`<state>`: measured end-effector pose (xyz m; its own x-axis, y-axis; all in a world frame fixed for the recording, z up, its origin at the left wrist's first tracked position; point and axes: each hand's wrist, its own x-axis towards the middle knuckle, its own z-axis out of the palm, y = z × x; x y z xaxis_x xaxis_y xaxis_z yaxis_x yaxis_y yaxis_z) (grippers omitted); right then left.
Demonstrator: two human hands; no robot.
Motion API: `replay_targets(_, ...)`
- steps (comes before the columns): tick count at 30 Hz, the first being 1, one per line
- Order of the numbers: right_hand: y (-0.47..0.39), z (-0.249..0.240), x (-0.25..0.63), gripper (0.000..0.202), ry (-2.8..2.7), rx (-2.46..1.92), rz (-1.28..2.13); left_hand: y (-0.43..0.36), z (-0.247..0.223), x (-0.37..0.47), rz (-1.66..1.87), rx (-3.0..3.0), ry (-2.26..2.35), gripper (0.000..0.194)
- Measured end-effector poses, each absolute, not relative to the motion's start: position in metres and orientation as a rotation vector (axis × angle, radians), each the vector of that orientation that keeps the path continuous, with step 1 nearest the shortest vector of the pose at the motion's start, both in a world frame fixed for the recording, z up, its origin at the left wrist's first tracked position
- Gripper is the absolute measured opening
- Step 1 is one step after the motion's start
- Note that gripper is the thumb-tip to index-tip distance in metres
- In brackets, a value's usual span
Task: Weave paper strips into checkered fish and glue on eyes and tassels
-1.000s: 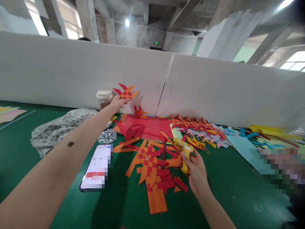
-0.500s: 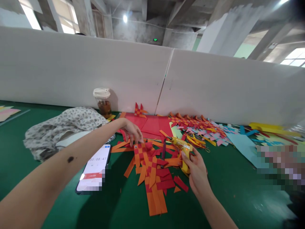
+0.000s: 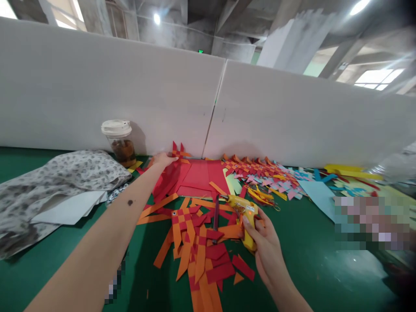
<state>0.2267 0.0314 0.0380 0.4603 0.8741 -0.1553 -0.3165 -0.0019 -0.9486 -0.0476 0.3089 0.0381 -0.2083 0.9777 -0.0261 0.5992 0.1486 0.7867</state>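
My right hand is wrapped round a yellow glue gun, its nozzle pointing left over orange and red paper strips. At the back, my left hand reaches to the left edge of the red paper sheets, beside a small woven red and orange piece by the wall. Its fingers are partly hidden, and whether they grip anything is unclear. Below lies a woven red and orange paper piece with an eye mark. A dark narrow stick rests among the strips.
A lidded cup stands at the back left beside a patterned cloth and white paper. Many woven pieces line the white partition. Blue paper and yellow strips lie at the right.
My left hand has moved from above the woven piece with the eye mark to the back edge of the red sheets. The view has shifted, and my left arm now hides most of the phone.
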Motion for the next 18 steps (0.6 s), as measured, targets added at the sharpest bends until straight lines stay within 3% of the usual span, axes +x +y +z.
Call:
replay_targets(8, 0.032, 0.035, 0.230, 0.084, -0.649, -1.277, 0.970, 0.284, 0.059, -0.029, 1.233, 1.349, 1.552, 0.031)
replay_targets(12, 0.030, 0.039, 0.229, 0.084, -0.731, -1.258, 0.920, 0.225, 0.077, -0.029, 1.296, 1.236, 1.285, 0.006)
replay_targets(18, 0.024, 0.043, 0.226, 0.082, -0.968, -1.241, 0.813, 0.083, 0.082, -0.036, 1.042, 0.978, 1.057, 0.032)
